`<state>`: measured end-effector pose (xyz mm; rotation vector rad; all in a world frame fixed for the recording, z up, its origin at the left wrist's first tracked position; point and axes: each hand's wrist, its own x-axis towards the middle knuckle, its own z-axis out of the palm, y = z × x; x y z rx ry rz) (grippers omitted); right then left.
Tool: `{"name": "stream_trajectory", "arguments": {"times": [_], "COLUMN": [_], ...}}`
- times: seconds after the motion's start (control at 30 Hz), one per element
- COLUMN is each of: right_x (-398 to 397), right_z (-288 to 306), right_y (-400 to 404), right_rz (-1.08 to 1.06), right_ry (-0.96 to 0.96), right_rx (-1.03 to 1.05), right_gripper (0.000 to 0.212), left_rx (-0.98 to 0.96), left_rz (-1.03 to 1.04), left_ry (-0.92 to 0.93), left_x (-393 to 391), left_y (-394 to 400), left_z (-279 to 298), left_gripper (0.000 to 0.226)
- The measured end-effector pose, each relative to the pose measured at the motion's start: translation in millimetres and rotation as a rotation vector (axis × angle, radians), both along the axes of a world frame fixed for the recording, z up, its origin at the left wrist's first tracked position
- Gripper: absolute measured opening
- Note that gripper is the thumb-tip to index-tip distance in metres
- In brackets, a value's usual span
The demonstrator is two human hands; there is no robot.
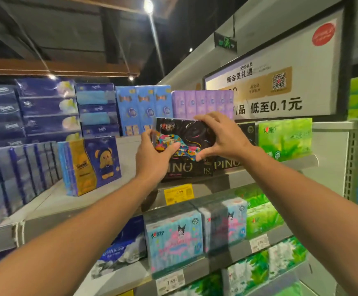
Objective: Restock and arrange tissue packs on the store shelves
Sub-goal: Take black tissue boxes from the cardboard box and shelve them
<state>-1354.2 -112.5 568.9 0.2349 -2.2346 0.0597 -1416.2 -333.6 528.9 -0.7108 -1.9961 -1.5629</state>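
Bare shelf [129,144] gap left of black packs [186,167]

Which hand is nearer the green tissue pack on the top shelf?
Right. The right hand grips the black tissue pack at the end facing the green tissue pack; the left hand holds the far end.

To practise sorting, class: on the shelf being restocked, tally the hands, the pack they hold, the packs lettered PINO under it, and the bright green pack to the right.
Hands, left hand and right hand: 2
Held black pack: 1
PINO packs: 2
Green pack: 1
Total: 6
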Motion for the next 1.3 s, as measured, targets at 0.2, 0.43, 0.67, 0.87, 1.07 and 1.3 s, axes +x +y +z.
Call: {"name": "stream_trajectory", "arguments": {"times": [0.2, 0.43, 0.67, 0.87, 1.07, 1.3], "right_x": [-8, -26, -27, -28, -78, -126], "right_z": [-1, -18, -14, 6, -1, -2], "right_y": [3, 4, -1, -77, -194, -236], "right_rz": [-0.041, -0.094, -0.218, -0.112, 0.076, 0.114], "right_ry": [-0.005, 0.001, -0.098, -0.005, -0.036, -0.108], "right_rx": [0.034, 0.147, 0.137, 0.289, 0.283, 0.128], "right_gripper": [0.119, 0.114, 0.120, 0.099, 0.069, 0.070], "left_rx": [-0.053, -0.182, -0.298, -0.277, -0.253, 0.112], "left_rz": [0.020, 0.073, 0.031, 0.173, 0.765, 0.158], "left_ry": [-0.013, -0.090, -0.084, 0.025, 0.239, -0.265], "left_x": [-12, -24, -27, -37, -75, -97], "left_y": [5, 5, 7, -62, -173, -213], "left_z": [-5, -17, -12, 14, 1, -5], "left_gripper": [0.092, 0.090, 0.075, 0.080, 0.081, 0.048]}}
